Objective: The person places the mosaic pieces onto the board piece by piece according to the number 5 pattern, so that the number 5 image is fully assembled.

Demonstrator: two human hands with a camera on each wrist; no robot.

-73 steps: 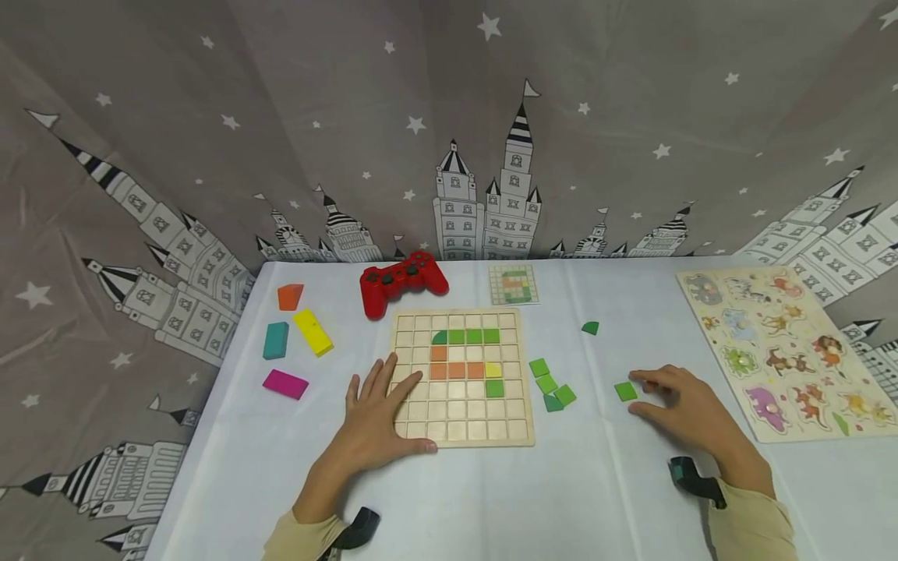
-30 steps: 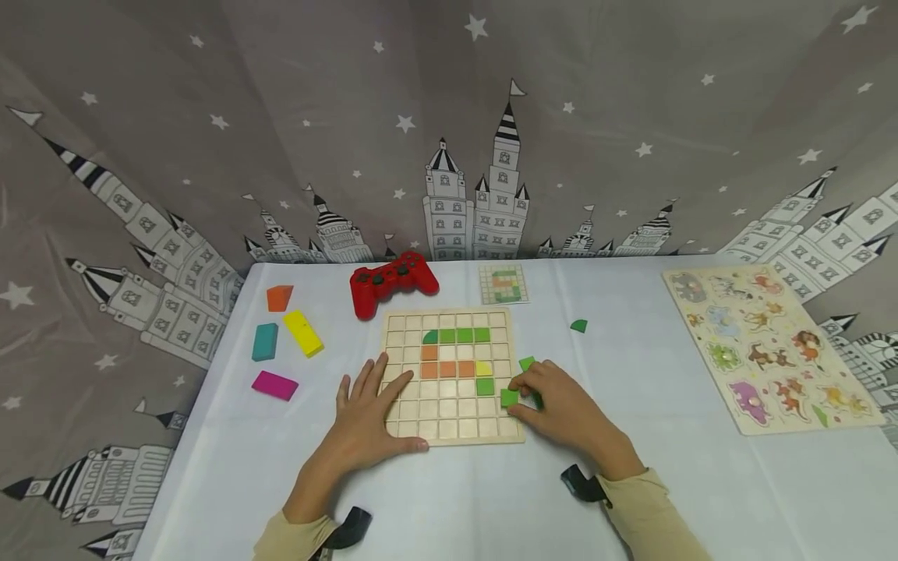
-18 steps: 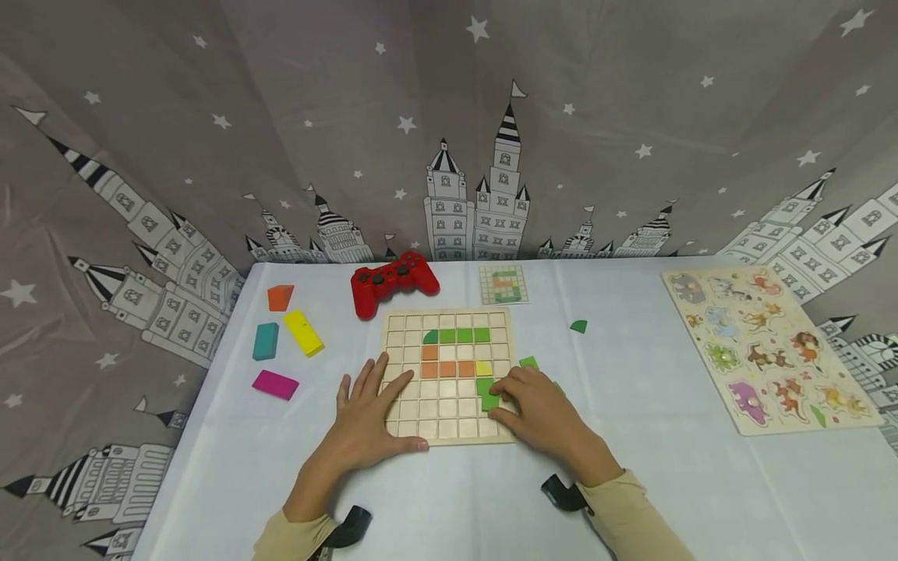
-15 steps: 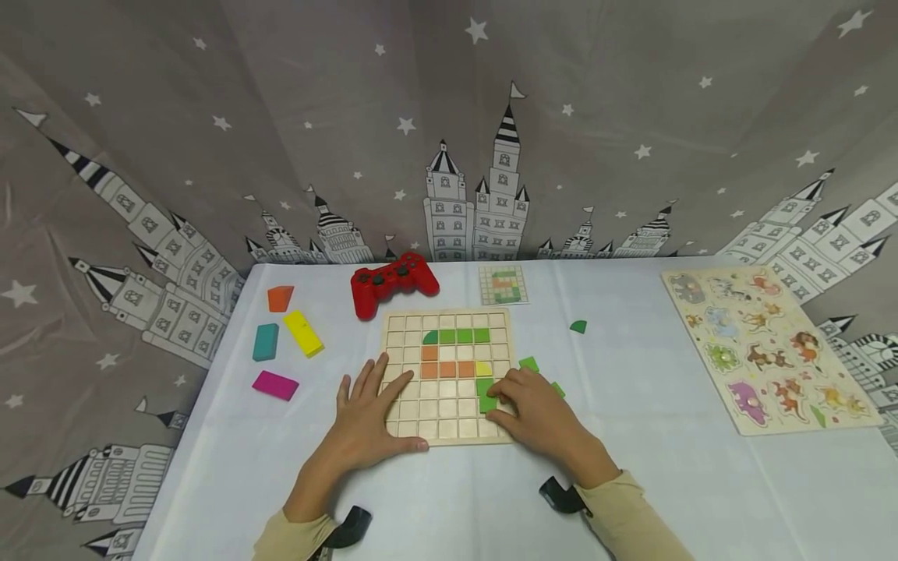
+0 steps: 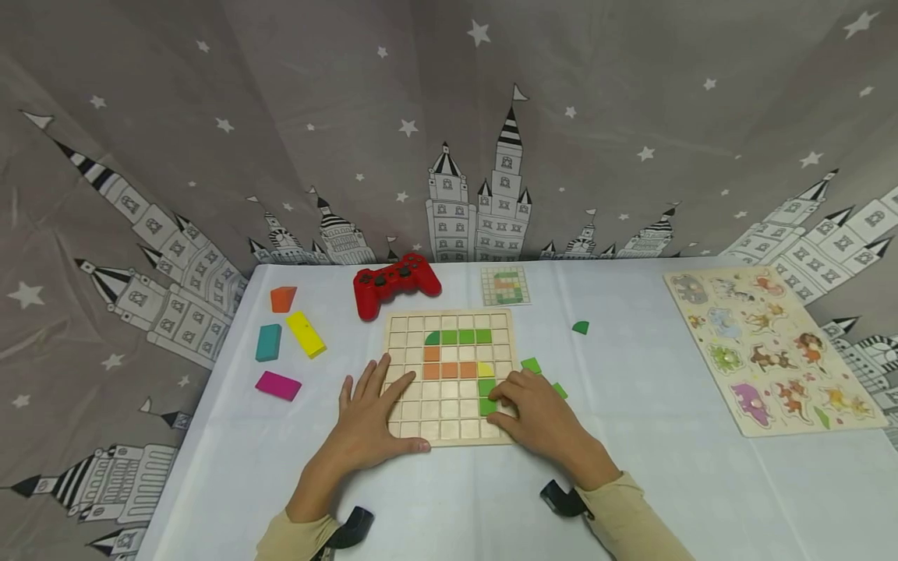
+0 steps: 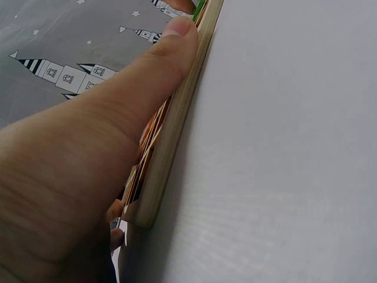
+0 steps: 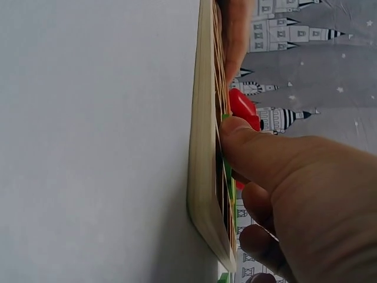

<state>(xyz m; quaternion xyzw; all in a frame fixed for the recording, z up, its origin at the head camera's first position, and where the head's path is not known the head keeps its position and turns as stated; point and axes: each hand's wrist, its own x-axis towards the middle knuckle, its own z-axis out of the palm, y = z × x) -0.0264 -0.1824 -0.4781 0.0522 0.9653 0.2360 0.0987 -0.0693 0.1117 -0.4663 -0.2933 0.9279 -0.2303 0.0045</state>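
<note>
On my feed the gridded board [image 5: 449, 409] comes through as pale wood, its edge smooth and unglossed in both wrist views. The green tiles [image 5: 466, 336] look painted, smooth and flat in finish. I read the red controller [image 5: 396, 284] as moulded plastic, glossy where it catches light. The yellow block [image 5: 305, 335] looks painted and smooth. The puzzle board [image 5: 772, 425] seems to be wood with a printed face; the small card [image 5: 507, 286] is printed too, its material too small for me to tell. The counter [image 5: 631, 475] wears matt white cloth, lightly creased. Behind hangs a grey backdrop [image 5: 281, 62] of printed, rippled fabric. The black wrist mount [image 5: 355, 528] looks like smooth plastic.
</note>
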